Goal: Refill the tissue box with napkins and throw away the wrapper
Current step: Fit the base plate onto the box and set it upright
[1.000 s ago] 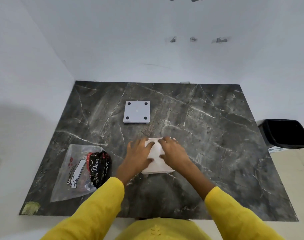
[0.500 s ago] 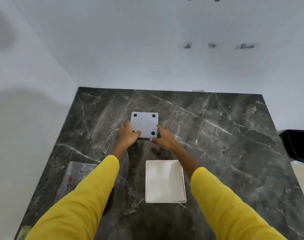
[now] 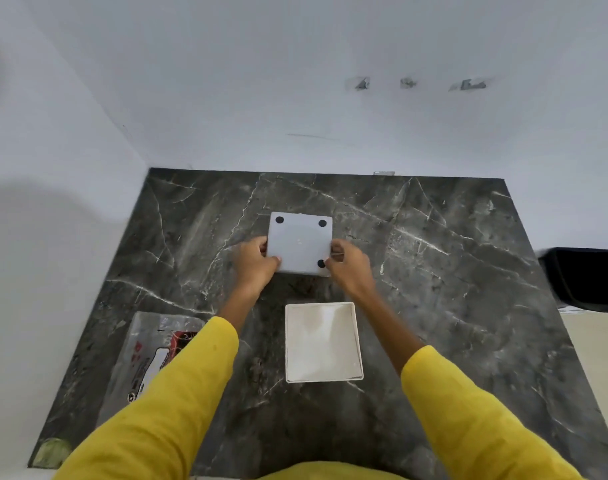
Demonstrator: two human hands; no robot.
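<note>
- Hands on the grey panel (image 3: 299, 245), one at each side edge, far out on the dark stone table (image 3: 451, 306).
- Left hand (image 3: 254, 265) pinched on the panel's left edge, thumb on top near the front corner.
- Right hand (image 3: 349, 268) pinched on the right edge, thumb just beside one black dot.
- Three black round feet showing on the panel; the fourth probably hidden under the left thumb. Looks like the bottom plate of the tissue box, feet side up.
- White tissue box (image 3: 324, 341) lying open between the two forearms, nearer to the body than both hands. Inside looks white all over, probably napkins, but hard to tell for sure.
- Box a bit longer front to back than side to side. Panel close to square.
- Key thing for the next move: box sits straight behind the hands, toward the body, right in the middle. Both hands about the same way off from it, so neither is nearer.
- Next step, most likely: lift the panel, pull it back over the box, line up the edges, press down.
- Wrapper (image 3: 153, 355) lying flat beside the left arm, partly under the yellow sleeve (image 3: 178, 403). Not thrown away yet.
- Black bin (image 3: 588, 278) far off past the right hand, beyond the table edge.
</note>
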